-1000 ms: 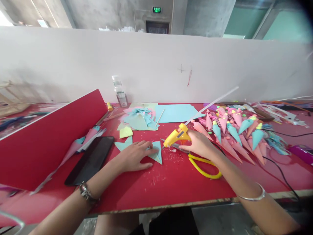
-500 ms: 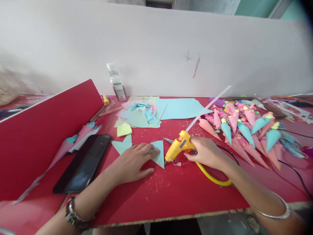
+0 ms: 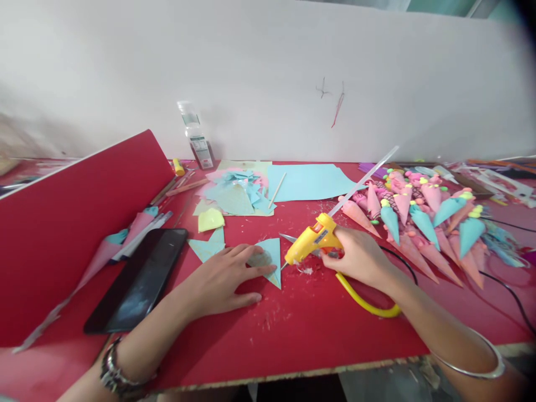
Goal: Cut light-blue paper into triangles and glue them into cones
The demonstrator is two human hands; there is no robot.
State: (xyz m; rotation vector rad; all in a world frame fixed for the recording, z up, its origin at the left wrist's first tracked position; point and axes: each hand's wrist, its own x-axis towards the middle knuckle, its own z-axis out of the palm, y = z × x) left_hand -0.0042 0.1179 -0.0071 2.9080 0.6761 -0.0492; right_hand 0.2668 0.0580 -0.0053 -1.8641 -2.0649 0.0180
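Observation:
My right hand (image 3: 355, 258) is wrapped round a yellow hot glue gun (image 3: 312, 240), with a long clear glue stick (image 3: 364, 180) jutting from its back. Its nozzle points down and left, close to the right edge of a light-blue paper piece (image 3: 273, 254). Fingers stretched out, my left hand (image 3: 228, 279) lies flat and presses that paper on the red table; part of the paper is hidden under the fingers. Another blue paper piece (image 3: 205, 248) lies just beyond the left hand, beside a small yellow-green piece (image 3: 210, 220). Scissor tips (image 3: 287, 237) show behind the glue gun.
A black phone (image 3: 138, 285) lies left of my left forearm. Blue paper scraps (image 3: 240, 192), a blue sheet (image 3: 310, 181) and a bottle (image 3: 196, 139) are at the back. Pink and blue paper cones (image 3: 425, 223) are heaped at right. A black cord (image 3: 513, 298) crosses the table there.
The glue gun has shifted slightly right and up, and its nozzle now sits a little higher along the paper's edge. My left hand stays on the paper. The camera view has tilted slightly downward.

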